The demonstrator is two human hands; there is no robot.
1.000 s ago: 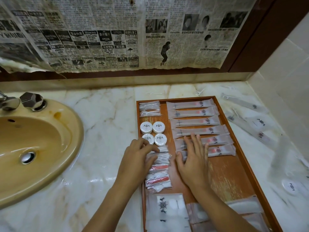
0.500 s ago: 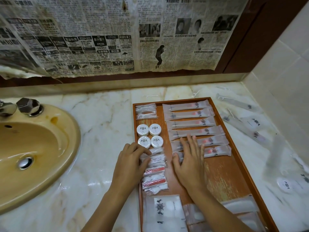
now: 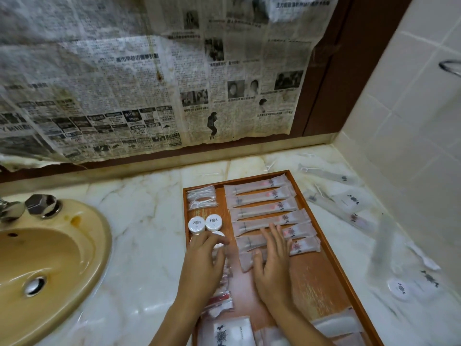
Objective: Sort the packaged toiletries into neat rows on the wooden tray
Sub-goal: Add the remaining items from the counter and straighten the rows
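Observation:
A wooden tray (image 3: 314,278) lies on the marble counter. Several long frosted sachets (image 3: 262,196) lie in a row on its right half. At its far left sit clear floss-pick packets (image 3: 200,199), then small round white tubs (image 3: 197,225). Red-and-white small packets (image 3: 220,299) and a flat white pouch (image 3: 224,332) lie nearer me. My left hand (image 3: 204,265) lies over the nearer tubs and the small packets, fingers loosely bent. My right hand (image 3: 272,263) presses flat on the nearest sachets, fingers straight and spread.
A yellow sink (image 3: 82,258) with a metal tap knob (image 3: 43,206) is at the left. Newspaper (image 3: 149,96) covers the back wall, and a tiled wall (image 3: 411,121) rises on the right. Loose sachets (image 3: 349,216) and a round tub (image 3: 399,289) lie on the counter right of the tray.
My left hand has slid forward from the small packets onto the nearer round tubs. My right hand has crept slightly forward on the sachets. The view has tilted upward.

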